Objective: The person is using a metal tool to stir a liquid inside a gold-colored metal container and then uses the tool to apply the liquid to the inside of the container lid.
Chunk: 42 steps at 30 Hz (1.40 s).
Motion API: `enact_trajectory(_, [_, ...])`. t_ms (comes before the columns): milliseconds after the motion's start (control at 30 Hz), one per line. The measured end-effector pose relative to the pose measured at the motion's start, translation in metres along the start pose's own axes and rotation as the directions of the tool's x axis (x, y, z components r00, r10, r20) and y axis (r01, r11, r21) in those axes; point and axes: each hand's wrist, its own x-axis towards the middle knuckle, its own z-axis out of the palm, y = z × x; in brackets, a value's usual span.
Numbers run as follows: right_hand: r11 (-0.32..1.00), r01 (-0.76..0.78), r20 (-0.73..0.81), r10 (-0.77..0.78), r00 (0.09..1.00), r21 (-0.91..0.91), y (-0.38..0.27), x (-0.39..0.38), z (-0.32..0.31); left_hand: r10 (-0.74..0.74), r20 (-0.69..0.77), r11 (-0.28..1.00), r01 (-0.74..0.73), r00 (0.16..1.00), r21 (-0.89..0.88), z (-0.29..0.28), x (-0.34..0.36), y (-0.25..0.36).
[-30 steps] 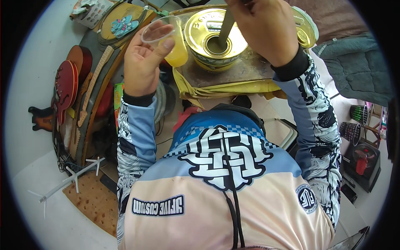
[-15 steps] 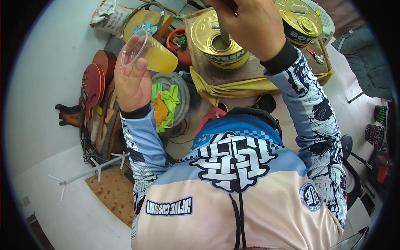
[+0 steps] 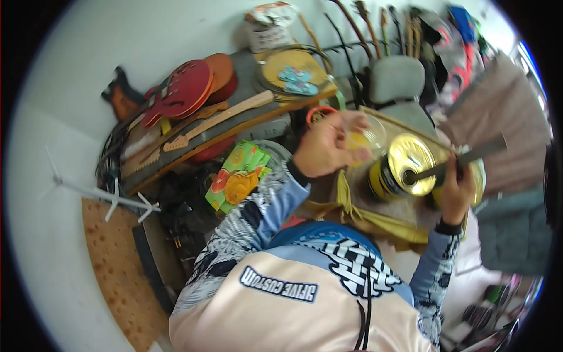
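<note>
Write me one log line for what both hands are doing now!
left hand: holding clear cup, yellow liquid inside | right hand: holding flat strip | strip's lower end: at opening of gold-topped can

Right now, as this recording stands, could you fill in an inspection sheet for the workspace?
Surface: brown tabletop, yellow cloth along its near edge.
Job's things: gold-topped can on the tabletop; flat stick, its lower end at the can's opening; clear cup with yellow contents.
Hands: left hand holds the cup; right hand grips the stick.
Clutter: red guitar body and pale guitar neck on the side bench; green bag nearby.
Cables: dark, cable-like strands at the bench's left end; their ends can't be traced.
Surroundings: white wall; grey chair beyond the table.
</note>
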Motion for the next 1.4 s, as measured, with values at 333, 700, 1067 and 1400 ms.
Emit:
enact_trajectory(333, [0.998, 0.056, 0.386, -0.059, 0.92, 0.02, 0.012, 0.012, -0.029, 0.041, -0.074, 0.995, -0.034, 0.996, 0.094, -0.02, -0.02, -0.017])
enact_trajectory(700, [0.995, 0.091, 0.536, -0.061, 0.842, -0.03, -0.03, 0.013, -0.04, 0.142, -0.098, 0.925, -0.098, 0.985, 0.366, -0.021, -0.01, -0.017])
enact_trajectory(1067, [0.991, 0.109, 0.438, -0.132, 0.889, 0.077, -0.03, 0.003, -0.048, 0.015, -0.181, 0.987, 0.015, 0.983, 0.163, 0.014, 0.001, -0.013])
enact_trajectory(1400, [0.555, 0.071, 0.238, -0.465, 0.853, 0.828, -0.113, -0.016, -0.085, 0.035, -0.169, 0.98, 0.0, 0.985, 0.199, 0.003, 0.005, -0.014])
